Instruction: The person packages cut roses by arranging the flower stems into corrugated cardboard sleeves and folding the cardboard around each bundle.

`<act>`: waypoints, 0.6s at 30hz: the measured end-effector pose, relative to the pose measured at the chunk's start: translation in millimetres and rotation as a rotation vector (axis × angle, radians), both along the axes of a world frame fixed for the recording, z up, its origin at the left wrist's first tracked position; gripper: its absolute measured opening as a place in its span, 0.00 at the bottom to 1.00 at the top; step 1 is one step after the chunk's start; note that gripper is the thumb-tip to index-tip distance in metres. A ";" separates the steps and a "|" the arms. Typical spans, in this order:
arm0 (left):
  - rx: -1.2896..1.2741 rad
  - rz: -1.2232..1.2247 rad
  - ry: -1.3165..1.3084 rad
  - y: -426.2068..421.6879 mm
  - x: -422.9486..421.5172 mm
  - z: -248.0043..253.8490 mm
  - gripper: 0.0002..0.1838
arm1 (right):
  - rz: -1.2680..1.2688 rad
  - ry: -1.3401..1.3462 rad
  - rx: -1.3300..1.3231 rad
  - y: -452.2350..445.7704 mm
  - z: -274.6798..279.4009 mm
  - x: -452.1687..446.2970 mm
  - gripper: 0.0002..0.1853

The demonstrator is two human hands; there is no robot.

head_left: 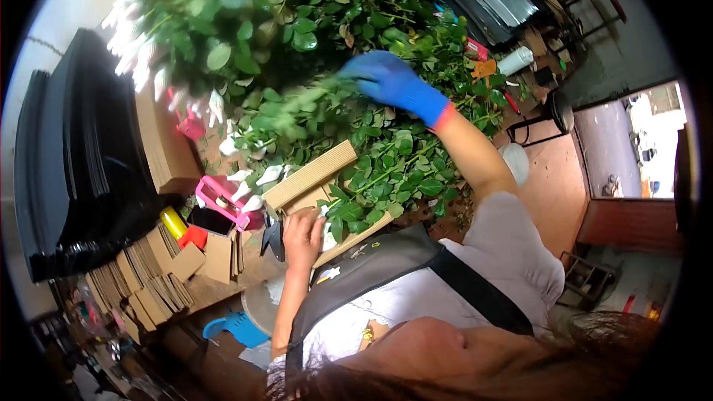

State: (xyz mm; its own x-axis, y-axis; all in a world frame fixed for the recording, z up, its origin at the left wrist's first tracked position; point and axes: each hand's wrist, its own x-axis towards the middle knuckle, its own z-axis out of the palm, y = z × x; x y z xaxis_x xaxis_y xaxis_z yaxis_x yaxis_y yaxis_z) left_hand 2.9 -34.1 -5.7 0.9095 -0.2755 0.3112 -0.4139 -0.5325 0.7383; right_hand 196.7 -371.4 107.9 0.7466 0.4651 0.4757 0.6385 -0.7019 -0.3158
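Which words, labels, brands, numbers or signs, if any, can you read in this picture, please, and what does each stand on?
None can be read.
Pink packet: small marks, too blurred to read.
Dark apron: small yellow and white marks; I cannot tell whether they are letters.
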 end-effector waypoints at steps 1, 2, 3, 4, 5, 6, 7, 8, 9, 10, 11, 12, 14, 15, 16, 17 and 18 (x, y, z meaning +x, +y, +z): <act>-0.044 0.032 0.032 1.7 -0.9 -3.2 0.11 | 0.009 0.059 0.009 -8.2 11.5 -23.5 0.13; -0.083 0.058 0.094 2.8 -2.7 -5.3 0.10 | 0.034 0.233 0.018 -20.9 15.1 -43.3 0.12; -0.122 0.078 0.153 4.1 -3.3 -8.3 0.10 | 0.053 0.404 0.026 -32.3 16.2 -61.1 0.12; -0.104 0.058 0.171 9.3 -3.2 -15.5 0.10 | 0.049 0.504 0.043 -37.8 14.9 -78.7 0.12; -0.090 0.039 0.187 14.6 -1.3 -25.4 0.10 | 0.045 0.601 0.056 -42.7 13.7 -94.2 0.12; -0.079 0.019 0.202 15.7 -0.3 -30.9 0.11 | 0.008 0.578 -0.030 -48.0 1.9 -107.8 0.12; 0.017 0.039 0.174 12.1 -1.0 -21.2 0.17 | -0.030 0.553 -0.114 -53.8 -17.4 -119.2 0.12; -0.210 0.112 0.268 3.7 -2.6 -18.0 0.20 | -0.092 0.570 -0.248 -60.1 -34.5 -126.7 0.11; -0.434 0.182 0.363 -2.5 -4.1 -16.3 0.23 | -0.141 0.615 -0.328 -57.6 -38.9 -131.8 0.11; -0.474 0.187 0.346 -3.8 -3.7 -15.4 0.27 | -0.192 0.662 -0.410 -55.6 -43.1 -137.0 0.11; -0.350 0.141 0.290 -2.1 -2.4 -12.0 0.27 | -0.243 0.708 -0.492 -53.9 -46.2 -140.4 0.12; -0.229 0.094 0.228 0.3 2.1 -4.0 0.26 | -0.206 0.724 -0.592 -50.8 -48.9 -139.8 0.14; -0.094 0.039 0.194 4.9 6.7 -6.0 0.26 | -0.143 0.634 -0.669 -50.5 -46.7 -138.0 0.12; -0.120 0.011 0.263 7.8 7.2 -13.3 0.26 | -0.111 0.585 -0.709 -49.3 -41.9 -133.3 0.11; -0.130 0.009 0.270 7.8 8.8 -11.6 0.26 | -0.195 0.871 -0.722 -38.1 -17.4 -112.7 0.15; -0.141 0.004 0.279 6.8 9.6 -8.2 0.25 | -0.203 0.775 -0.668 -35.6 -12.6 -94.8 0.17; -0.139 0.014 0.308 5.0 9.7 -0.2 0.25 | -0.214 0.679 -0.616 -35.1 -9.9 -75.6 0.20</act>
State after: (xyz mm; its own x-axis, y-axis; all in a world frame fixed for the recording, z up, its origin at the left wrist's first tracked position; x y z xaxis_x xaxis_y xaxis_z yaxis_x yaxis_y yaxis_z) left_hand 12.6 -29.0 -5.9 0.9701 -0.2366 0.0547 -0.1533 -0.4221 0.8935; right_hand 121.1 -406.5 97.9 0.8727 0.3109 -0.3764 0.2923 -0.9503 -0.1073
